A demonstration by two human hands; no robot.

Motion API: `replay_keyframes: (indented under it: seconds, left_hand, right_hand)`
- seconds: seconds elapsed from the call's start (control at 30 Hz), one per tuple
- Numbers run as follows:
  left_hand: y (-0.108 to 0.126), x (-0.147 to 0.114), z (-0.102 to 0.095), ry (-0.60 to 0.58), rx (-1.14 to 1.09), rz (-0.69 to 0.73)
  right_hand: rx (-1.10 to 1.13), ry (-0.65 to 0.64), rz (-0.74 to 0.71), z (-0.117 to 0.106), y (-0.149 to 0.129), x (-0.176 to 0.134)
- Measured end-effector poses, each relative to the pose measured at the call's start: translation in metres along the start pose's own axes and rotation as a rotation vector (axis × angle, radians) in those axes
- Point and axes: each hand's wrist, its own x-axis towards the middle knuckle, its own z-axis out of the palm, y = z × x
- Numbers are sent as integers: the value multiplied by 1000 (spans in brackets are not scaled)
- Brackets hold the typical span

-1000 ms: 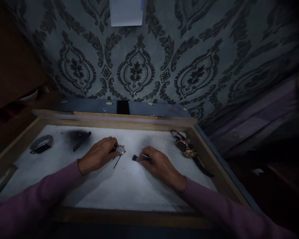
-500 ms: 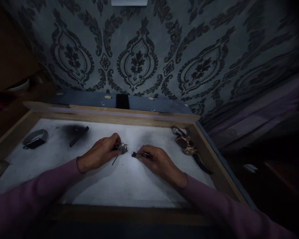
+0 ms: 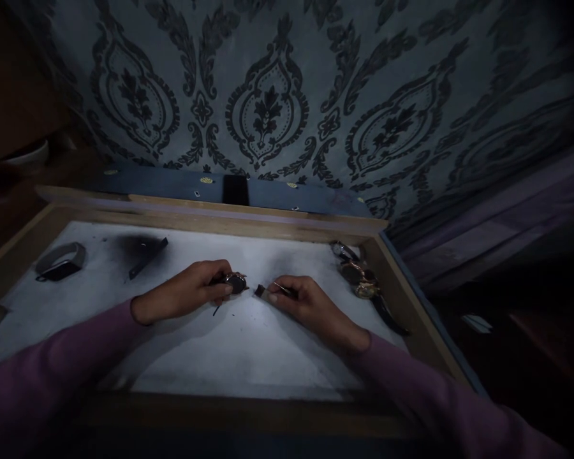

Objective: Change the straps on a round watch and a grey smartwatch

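My left hand (image 3: 184, 294) pinches a round wristwatch (image 3: 237, 282) with a dark face and a coppery rim, held above the white work surface (image 3: 239, 363). My right hand (image 3: 313, 313) is closed on a small brush (image 3: 260, 291), its dark flat tip pointing at the watch with a narrow gap between them. A thin shiny tool (image 3: 283, 289) also shows between the right fingers; its kind is unclear. Below the left fingers is a thin dark stick (image 3: 216, 310), partly hidden.
Several watches (image 3: 356, 271) lie along the right wooden rim. On the left are a smartwatch with a grey band (image 3: 62, 262) and a dark strip (image 3: 148, 258). A black phone-like slab (image 3: 235, 190) rests on the blue ledge behind the raised wooden edge (image 3: 220, 218).
The watch has turned in my left hand, from a silvery side to its dark face. The brush tip has risen slightly in my right hand. The camera view has shifted a little.
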Motion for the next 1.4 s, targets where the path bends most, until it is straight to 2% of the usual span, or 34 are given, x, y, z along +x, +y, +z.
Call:
replay_keyframes:
  seconds: [0.13,0.3,0.8,1.13,1.3,1.4]
  left_hand:
    - [2,-1,0,-90,-165,-24]
    - [1,-1,1,-139,-162,-14]
    - [-1,-1,0,-194,-142,-44]
    - [-3,-1,1,-197,-160,-55]
    - [-1,-1,1,-186,-159,-59]
    - [-2,-1,1,-185,-159,-52]
  right_hand:
    - [134,-10,51,-1,-4,0]
    - [239,-43,119,-4,-12,-2]
    - [362,-169,108,-2,-15,4]
    - [339,-188,33,-1,-9,3]
    - [220,-126,-15,-2,-8,2]
    - [154,-130,-35,-3,-10,0]
